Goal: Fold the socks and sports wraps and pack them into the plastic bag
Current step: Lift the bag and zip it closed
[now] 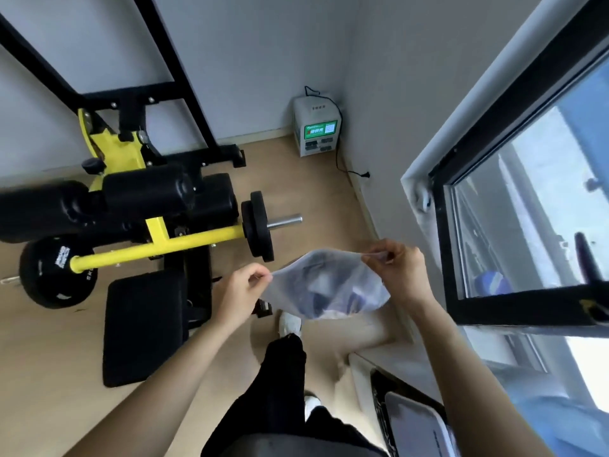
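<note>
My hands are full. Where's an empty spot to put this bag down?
Bare wood floor for the plastic bag lies between the weight plate and the white box in the corner. More floor shows left of the black pad. Around the yellow machine it is crowded.

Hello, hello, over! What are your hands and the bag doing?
Left hand and right hand each pinch a top corner of the plastic bag. Bag up in the air, dark fabric inside. Nothing blocking.

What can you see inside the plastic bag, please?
Dark and pale fabric shows through the plastic bag, pinched by the left hand and right hand; its cloudy film hides which items.
</note>
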`<action>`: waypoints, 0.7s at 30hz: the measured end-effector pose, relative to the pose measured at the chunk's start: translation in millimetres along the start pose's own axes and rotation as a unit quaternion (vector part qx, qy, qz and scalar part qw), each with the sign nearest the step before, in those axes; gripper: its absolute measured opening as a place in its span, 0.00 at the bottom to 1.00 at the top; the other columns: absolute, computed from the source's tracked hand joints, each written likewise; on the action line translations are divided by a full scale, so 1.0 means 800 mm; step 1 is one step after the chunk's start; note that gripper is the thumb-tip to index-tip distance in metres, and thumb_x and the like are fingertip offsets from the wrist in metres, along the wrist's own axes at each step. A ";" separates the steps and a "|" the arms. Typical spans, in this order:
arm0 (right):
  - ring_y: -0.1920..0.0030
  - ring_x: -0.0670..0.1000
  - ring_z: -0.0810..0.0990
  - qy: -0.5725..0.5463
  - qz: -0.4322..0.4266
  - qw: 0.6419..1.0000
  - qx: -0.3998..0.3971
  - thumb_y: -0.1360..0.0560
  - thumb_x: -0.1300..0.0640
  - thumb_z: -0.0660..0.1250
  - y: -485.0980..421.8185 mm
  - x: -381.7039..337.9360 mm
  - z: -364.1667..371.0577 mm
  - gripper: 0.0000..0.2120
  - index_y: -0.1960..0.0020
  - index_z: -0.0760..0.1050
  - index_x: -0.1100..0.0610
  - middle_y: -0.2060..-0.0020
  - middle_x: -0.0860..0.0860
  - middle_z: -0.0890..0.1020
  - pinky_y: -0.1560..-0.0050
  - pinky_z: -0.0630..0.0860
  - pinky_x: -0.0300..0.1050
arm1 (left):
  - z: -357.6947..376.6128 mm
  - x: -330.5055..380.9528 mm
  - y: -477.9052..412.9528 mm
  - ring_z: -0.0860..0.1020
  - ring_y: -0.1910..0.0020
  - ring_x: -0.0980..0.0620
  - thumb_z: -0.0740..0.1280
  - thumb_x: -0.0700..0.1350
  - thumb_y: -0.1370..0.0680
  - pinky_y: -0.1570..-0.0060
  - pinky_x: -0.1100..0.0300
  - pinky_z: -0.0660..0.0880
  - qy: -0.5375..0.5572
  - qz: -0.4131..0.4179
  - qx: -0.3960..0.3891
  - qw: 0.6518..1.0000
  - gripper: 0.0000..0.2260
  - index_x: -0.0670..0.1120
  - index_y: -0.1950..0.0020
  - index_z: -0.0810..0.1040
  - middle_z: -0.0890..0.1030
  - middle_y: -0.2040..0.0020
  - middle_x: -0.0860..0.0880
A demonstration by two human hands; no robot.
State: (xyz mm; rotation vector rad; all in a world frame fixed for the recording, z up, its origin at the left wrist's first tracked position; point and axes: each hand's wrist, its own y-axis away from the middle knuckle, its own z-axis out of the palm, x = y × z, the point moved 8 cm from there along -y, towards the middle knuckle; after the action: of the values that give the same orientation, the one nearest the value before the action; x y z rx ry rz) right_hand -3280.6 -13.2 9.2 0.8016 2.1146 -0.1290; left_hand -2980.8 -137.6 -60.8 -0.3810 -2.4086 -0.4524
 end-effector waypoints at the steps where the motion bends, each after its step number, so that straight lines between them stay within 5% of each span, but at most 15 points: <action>1: 0.61 0.48 0.82 0.011 0.002 1.000 -0.002 0.29 0.59 0.76 -0.019 -0.006 -0.005 0.02 0.59 0.84 0.53 0.65 0.46 0.84 0.56 0.80 0.46 | 0.000 0.007 -0.022 0.80 0.57 0.61 0.71 0.51 0.23 0.57 0.58 0.76 0.013 0.005 0.005 1.000 0.02 0.56 0.56 0.82 0.82 0.57 0.62; 6: 0.62 0.48 0.82 0.062 -0.020 0.998 -0.017 0.28 0.57 0.75 -0.112 -0.060 -0.022 0.02 0.58 0.83 0.53 0.65 0.47 0.84 0.59 0.79 0.44 | -0.014 0.043 -0.134 0.80 0.57 0.57 0.72 0.51 0.24 0.60 0.55 0.77 0.036 0.058 0.021 0.997 0.03 0.56 0.57 0.80 0.80 0.58 0.58; 11: 0.63 0.44 0.80 0.075 -0.048 0.996 -0.028 0.27 0.59 0.74 -0.225 -0.114 -0.042 0.01 0.58 0.83 0.55 0.66 0.44 0.82 0.64 0.72 0.28 | -0.050 0.097 -0.229 0.77 0.58 0.56 0.73 0.46 0.24 0.63 0.64 0.70 0.001 0.103 0.042 0.994 0.04 0.52 0.58 0.81 0.79 0.58 0.58; 15: 0.64 0.39 0.78 0.089 -0.081 0.991 -0.050 0.28 0.59 0.75 -0.332 -0.145 -0.041 0.03 0.59 0.83 0.52 0.65 0.45 0.82 0.62 0.71 0.34 | -0.066 0.113 -0.305 0.77 0.56 0.60 0.71 0.49 0.23 0.63 0.64 0.71 0.003 0.068 0.052 0.996 0.03 0.54 0.56 0.80 0.80 0.56 0.60; 21: 0.66 0.33 0.77 0.060 -0.135 0.982 -0.115 0.27 0.62 0.73 -0.497 -0.180 -0.013 0.07 0.61 0.81 0.53 0.68 0.40 0.80 0.67 0.69 0.26 | -0.081 0.126 -0.422 0.80 0.56 0.63 0.71 0.50 0.22 0.61 0.61 0.75 0.005 0.009 0.097 0.995 0.03 0.55 0.55 0.80 0.79 0.54 0.60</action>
State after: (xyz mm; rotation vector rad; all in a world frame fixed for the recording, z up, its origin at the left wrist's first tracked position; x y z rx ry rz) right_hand -3457.7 -394.6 50.1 0.3933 2.2928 0.0221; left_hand -3148.9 -452.1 -23.4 -0.3118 -2.4111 -0.2092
